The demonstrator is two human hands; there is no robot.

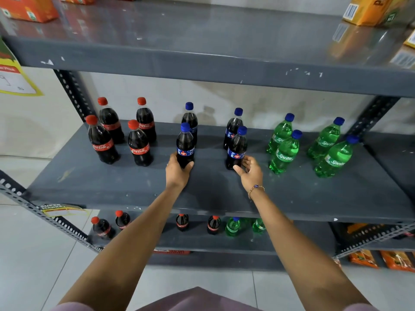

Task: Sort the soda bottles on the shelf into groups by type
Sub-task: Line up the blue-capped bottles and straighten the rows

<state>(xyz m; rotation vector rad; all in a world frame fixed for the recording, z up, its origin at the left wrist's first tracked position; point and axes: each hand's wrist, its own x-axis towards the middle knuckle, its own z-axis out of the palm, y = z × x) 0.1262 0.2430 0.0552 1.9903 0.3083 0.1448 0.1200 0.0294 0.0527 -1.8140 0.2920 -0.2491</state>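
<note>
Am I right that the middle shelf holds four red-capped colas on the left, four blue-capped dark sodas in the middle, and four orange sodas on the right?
Not quite. In the head view, the four bottles on the right are green Sprite with blue caps, not orange. The red-capped colas on the left and the blue-capped dark sodas in the middle are as you say.

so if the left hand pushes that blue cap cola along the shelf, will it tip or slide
The blue cap cola looks full and dark to the neck, so probably heavy for its size. The left hand holds it low, which should make it slide rather than tip. It is tall and narrow, so a push near the cap could topple it.
</note>
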